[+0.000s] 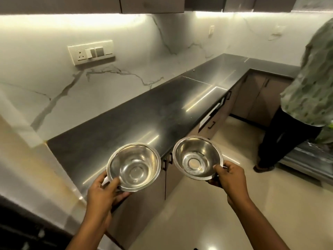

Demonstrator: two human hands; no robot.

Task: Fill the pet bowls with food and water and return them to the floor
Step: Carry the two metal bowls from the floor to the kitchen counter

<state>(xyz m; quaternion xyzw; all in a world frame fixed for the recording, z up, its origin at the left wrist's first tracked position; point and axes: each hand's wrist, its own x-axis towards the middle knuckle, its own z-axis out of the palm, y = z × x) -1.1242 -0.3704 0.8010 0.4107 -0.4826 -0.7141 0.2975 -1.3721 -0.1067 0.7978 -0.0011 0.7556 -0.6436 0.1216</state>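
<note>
An empty steel bowl [133, 167] was gripped by its rim in the left hand [104, 193], over the dark desk [137, 112] edge. A second empty bowl [197, 157] was held in the right hand [229, 179], above the pale floor [225, 204]. Marble wall [54, 83] stood at ten o'clock; another person [304, 98] at two o'clock.

A second person [306, 87] stood at the right, cut off by the picture's edge — head and one side out of view, the patterned shirt blurred. The near rim of each steel bowl [133, 166] was partly covered by the thumb of the hand [106, 193] gripping it, and the fingers beneath were hidden. The overhead cabinets [153, 4] were cropped at the top — only their undersides showed.
</note>
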